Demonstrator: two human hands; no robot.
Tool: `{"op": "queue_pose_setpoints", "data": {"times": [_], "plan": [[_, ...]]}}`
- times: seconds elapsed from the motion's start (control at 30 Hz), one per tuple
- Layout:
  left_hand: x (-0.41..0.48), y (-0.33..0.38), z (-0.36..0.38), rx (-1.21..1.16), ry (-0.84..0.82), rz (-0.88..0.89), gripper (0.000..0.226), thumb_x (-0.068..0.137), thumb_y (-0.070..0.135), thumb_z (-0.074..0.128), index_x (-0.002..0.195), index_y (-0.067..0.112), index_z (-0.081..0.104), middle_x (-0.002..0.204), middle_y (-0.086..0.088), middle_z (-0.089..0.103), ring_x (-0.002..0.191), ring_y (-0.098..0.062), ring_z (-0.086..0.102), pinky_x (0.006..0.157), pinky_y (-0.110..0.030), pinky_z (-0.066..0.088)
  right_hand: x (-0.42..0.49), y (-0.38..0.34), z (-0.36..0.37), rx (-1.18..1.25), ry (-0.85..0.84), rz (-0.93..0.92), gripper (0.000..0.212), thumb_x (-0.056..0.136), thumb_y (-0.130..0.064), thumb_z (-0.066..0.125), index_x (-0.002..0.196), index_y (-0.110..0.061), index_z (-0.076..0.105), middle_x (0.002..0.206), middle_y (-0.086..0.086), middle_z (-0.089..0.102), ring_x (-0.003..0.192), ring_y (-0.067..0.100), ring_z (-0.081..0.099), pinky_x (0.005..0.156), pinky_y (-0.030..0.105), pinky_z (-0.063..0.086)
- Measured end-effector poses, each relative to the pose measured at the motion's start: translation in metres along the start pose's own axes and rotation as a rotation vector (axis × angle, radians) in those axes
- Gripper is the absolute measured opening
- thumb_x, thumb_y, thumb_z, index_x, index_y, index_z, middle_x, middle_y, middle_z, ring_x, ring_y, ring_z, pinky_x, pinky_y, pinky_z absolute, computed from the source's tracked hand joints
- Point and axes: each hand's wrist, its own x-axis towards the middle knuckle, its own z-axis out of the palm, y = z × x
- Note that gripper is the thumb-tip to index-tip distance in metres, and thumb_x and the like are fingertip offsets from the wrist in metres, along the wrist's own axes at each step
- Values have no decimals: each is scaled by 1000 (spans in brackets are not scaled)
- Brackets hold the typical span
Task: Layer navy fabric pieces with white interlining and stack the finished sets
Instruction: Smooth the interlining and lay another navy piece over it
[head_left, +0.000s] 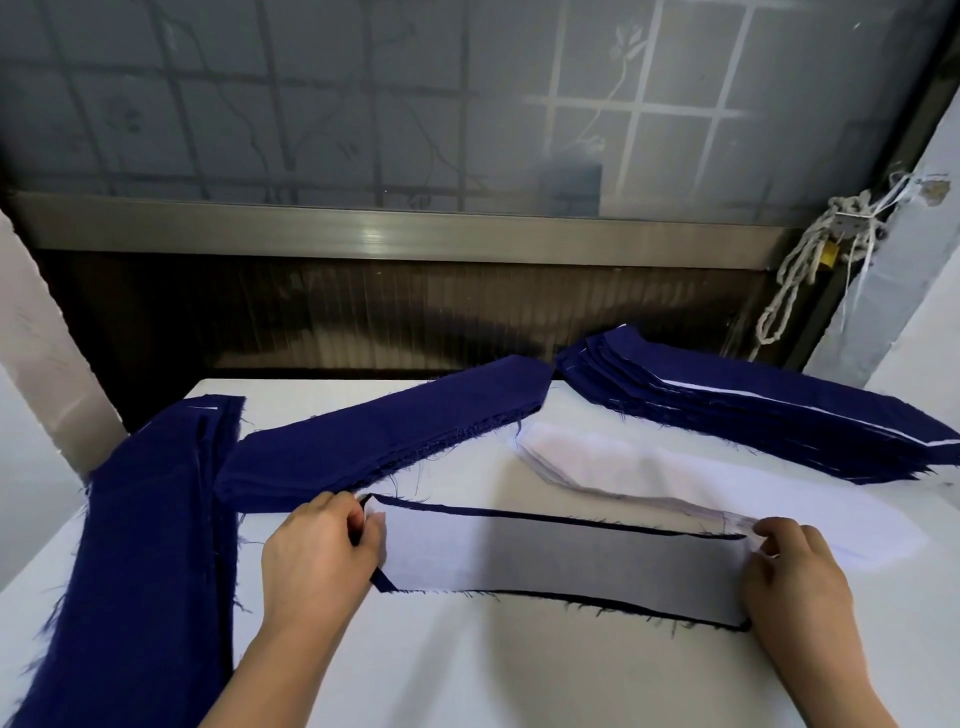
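A sheet of white interlining (561, 564) lies over a navy fabric piece (613, 609) in the middle of the white table (519, 675); only the navy edges show around it. My left hand (317, 556) pinches the left end of this set. My right hand (795, 571) pinches its right end. Behind it lies a pile of white interlining (623, 470). A stack of navy pieces (384, 436) lies at the back left. Another navy stack (150, 545) runs down the left edge. A stack of navy pieces with white edges showing between layers (753, 410) sits at the back right.
A dark panel (363, 312) and a frosted window (415, 104) stand behind the table. A knotted rope (810, 260) hangs at the right beside a pale wall (909, 291).
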Motion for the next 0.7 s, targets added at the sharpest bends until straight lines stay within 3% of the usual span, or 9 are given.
{"op": "queue_pose_setpoints", "data": {"times": [0.2, 0.33, 0.47, 0.6, 0.7], "plan": [[1, 2, -1, -55, -16, -71, 24, 85, 24, 68, 75, 22, 47, 68, 9, 54, 65, -15, 52, 52, -31, 37, 0, 3, 1, -87, 11, 19, 29, 77, 5, 61, 106, -2, 61, 101, 16, 55, 87, 39, 54, 68, 37, 40], [1, 4, -4, -79, 9, -83, 20, 84, 17, 70, 85, 19, 50, 79, 9, 55, 69, -18, 54, 55, -33, 42, 1, 5, 3, -240, 91, -60, 22, 72, 6, 69, 93, 1, 66, 91, 24, 59, 85, 45, 53, 68, 45, 43], [2, 2, -3, -79, 0, -75, 21, 85, 14, 69, 81, 20, 50, 76, 8, 54, 64, -17, 54, 52, -34, 43, 3, 5, 5, -317, 152, -67, 12, 72, 4, 72, 82, 0, 68, 86, 27, 60, 82, 46, 53, 70, 47, 41], [0, 1, 0, -89, -28, -24, 25, 86, 31, 69, 75, 24, 48, 62, 10, 51, 57, -8, 50, 48, -29, 37, 5, 6, 8, -351, 161, -74, 11, 71, 2, 73, 80, -3, 68, 86, 24, 60, 82, 44, 54, 71, 46, 39], [1, 1, 3, -5, -44, 22, 31, 85, 30, 70, 65, 22, 47, 60, 8, 50, 56, -14, 48, 48, -29, 33, 6, 4, 6, -389, 143, -90, 16, 68, 2, 73, 82, -4, 69, 86, 22, 60, 83, 43, 54, 74, 47, 37]]}}
